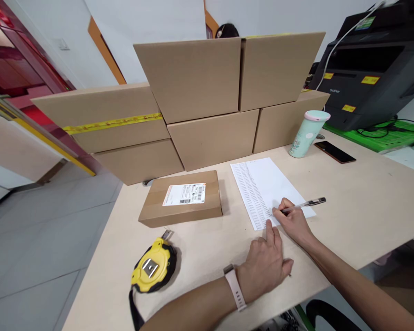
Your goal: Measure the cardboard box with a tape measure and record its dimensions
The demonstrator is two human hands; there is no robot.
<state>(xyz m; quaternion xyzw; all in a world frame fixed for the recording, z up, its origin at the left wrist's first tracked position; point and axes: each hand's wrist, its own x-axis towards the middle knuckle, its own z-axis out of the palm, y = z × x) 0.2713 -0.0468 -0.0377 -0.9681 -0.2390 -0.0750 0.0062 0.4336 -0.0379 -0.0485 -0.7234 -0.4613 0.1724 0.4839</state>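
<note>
My right hand [292, 219] grips a clear pen [305, 203], its tip resting on the lower part of a printed sheet [262, 184] covered in rows of small text. My left hand [265, 264], with a pale pink watch on the wrist, lies on the table just below the sheet, index finger stretched out to the paper's bottom edge. A small sealed cardboard parcel [182, 198] with a white shipping label lies to the left of the sheet. A yellow tape measure [153, 266] sits near the front left of the table.
Several large cardboard boxes [200, 92] are stacked along the table's far side. A mint tumbler [307, 133] and a dark phone [334, 151] stand right of the sheet. A black printer [372, 69] sits at the back right. The table edge [100, 257] drops to grey floor on the left.
</note>
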